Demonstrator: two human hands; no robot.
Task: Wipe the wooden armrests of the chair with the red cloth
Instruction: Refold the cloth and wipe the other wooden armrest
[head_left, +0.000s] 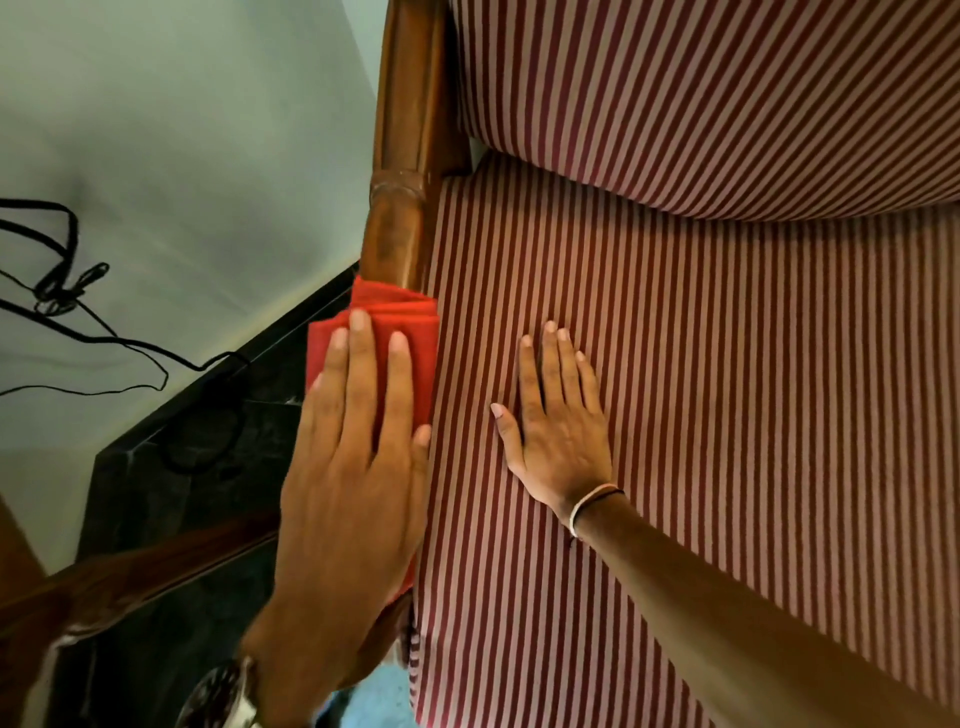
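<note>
Red cloth, folded in several layers, lies on the wooden armrest at the left edge of the chair, and the person's left hand presses it down flat. The fingers are spread and straight on top of the cloth; it is a pressing palm, not a closed grasp, so the cloth is pinned between hand and wood. Beyond the cloth the armrest shows bare, with a carved ring and a duller, marked part on its top. The right hand rests open and flat on the striped seat cushion, holding nothing, near the armrest but not touching it; it seems to steady the body.

To do this step well, I think the hand should keep even pressure and slide along the length of the wood toward the chair back, following the grain. At the carved ring the cloth should wrap a little around the curve, because a flat palm will pass over the groove. The sides of the rail also need the cloth, not only the top. The other armrest is out of view, so probably the task is not finished.

I can read no brand or writing: the wristwatch at the lower edge is too blurred, and the dark furniture beside the chair shows no label.
</note>
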